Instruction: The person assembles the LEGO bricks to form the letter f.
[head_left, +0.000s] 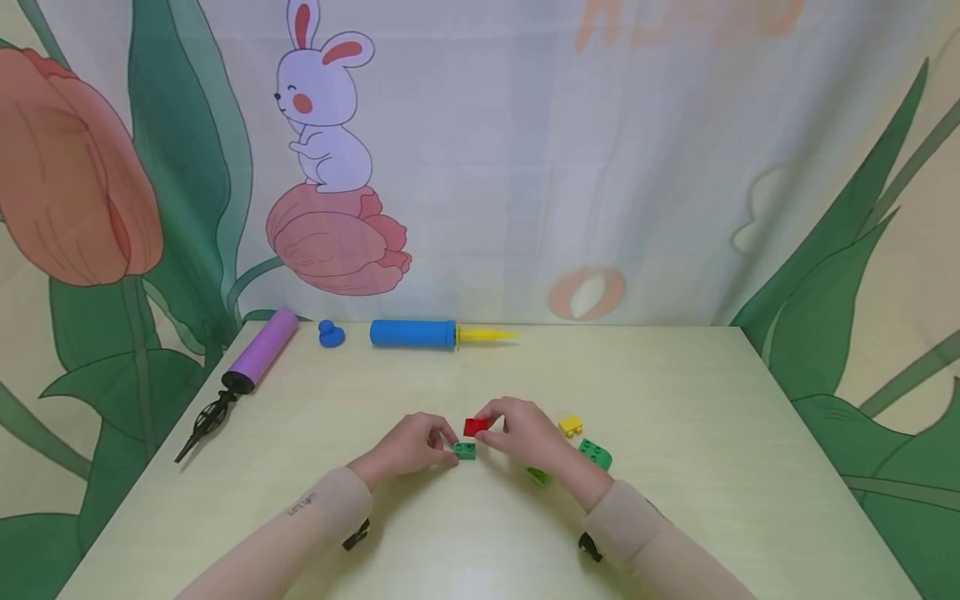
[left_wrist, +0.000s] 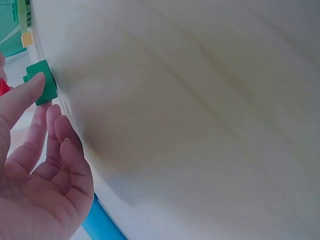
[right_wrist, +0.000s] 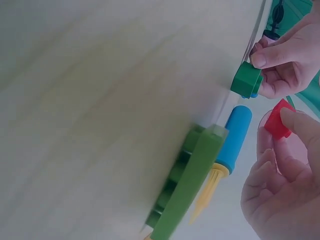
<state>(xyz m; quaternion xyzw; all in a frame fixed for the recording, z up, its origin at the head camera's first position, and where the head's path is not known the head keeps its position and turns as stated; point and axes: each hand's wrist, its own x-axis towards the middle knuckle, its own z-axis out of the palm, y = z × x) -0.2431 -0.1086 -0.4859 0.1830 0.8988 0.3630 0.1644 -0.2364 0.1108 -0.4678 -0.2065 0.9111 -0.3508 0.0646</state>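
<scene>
My left hand [head_left: 414, 442] pinches a small dark green toy brick [head_left: 465, 451] between thumb and fingers, its studs facing up, low over the table. In the left wrist view the thumb lies across a flat side of that brick [left_wrist: 49, 89]. My right hand [head_left: 525, 429] holds a red toy brick [head_left: 472, 427] by thumb and fingertips, just above and behind the green one. The right wrist view shows a gap between the red brick [right_wrist: 279, 120] and the dark green brick [right_wrist: 246, 80]. The right fingers partly cover the red brick.
Near my right forearm lie a light green brick [head_left: 537, 476], a green studded brick [head_left: 595, 452] and a yellow brick [head_left: 570, 426]. Along the back edge are a blue pump [head_left: 412, 333] with a yellow nozzle and a small blue toy [head_left: 330, 334]. A purple pump [head_left: 270, 342] lies at the left edge.
</scene>
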